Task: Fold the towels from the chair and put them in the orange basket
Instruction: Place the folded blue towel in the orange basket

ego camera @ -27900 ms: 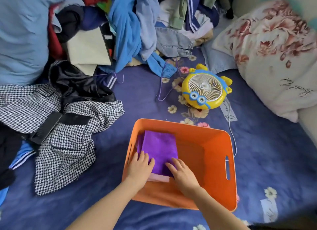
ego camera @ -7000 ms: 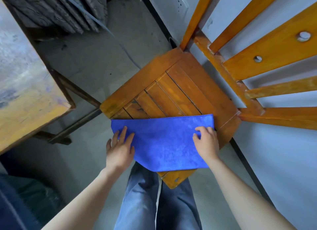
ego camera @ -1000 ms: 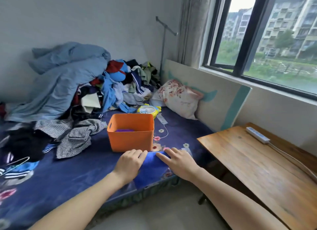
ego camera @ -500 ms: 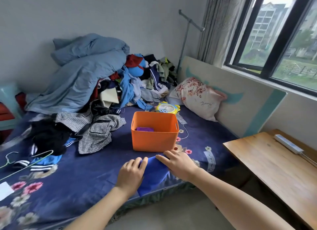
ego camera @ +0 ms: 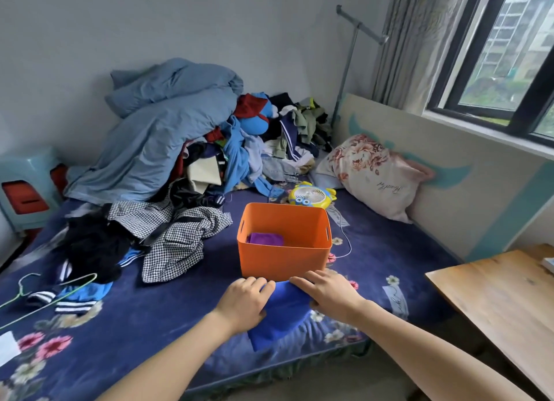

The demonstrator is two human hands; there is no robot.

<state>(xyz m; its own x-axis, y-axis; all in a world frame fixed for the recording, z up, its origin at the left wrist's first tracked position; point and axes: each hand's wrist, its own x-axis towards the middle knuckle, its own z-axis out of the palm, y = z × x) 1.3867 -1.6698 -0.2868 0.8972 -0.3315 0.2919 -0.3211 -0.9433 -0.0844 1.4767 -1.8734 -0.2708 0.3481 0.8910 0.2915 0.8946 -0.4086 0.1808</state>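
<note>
Two hands' grips [ego camera: 243, 303] [ego camera: 328, 295] pinching folded blue towel [ego camera: 280, 313], lengthwise toward orange basket [ego camera: 283, 258].

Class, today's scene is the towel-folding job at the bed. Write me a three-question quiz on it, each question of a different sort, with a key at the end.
1. True or false: the blue towel already lies inside the orange basket.
2. What colour is the folded cloth in the basket? A) green B) purple C) white
3. Fill in: the yellow fan sits ____ the basket, toward the pillow.

Key
1. False: it lies on the bed in front of the basket, with the left hand and right hand on it.
2. B
3. behind
</note>
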